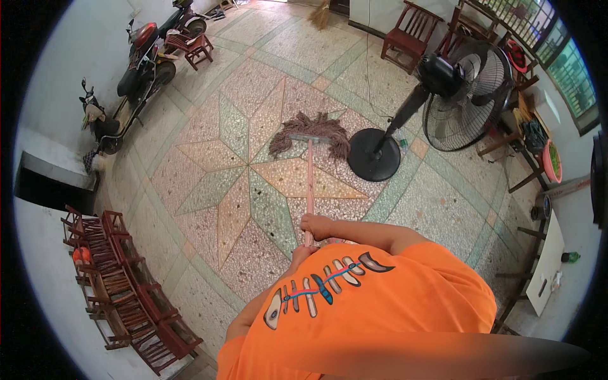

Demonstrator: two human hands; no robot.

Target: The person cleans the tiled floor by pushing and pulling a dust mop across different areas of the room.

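Observation:
Both my hands are closed round the pinkish handle of a mop (310, 177). My right hand (318, 226) grips it farther along the handle, in front of my orange shirt. Close to my body, my left hand (304, 252) is wrapped round the handle's near end, its fingers partly hidden. Ahead of me the mop head (309, 130) lies on the patterned stone floor, its brownish-purple strands spread to both sides of a flat bar. The strands on the right lie right beside the round black base (373, 155) of a standing fan (465, 95).
Along the left wall stand motorbikes (142, 60) and a small wooden stool (193, 47). A long slatted wooden bench (126, 291) is at the lower left. Wooden chairs (408, 35), a pink basin (552, 161) with greens and a white board (546, 266) line the right side.

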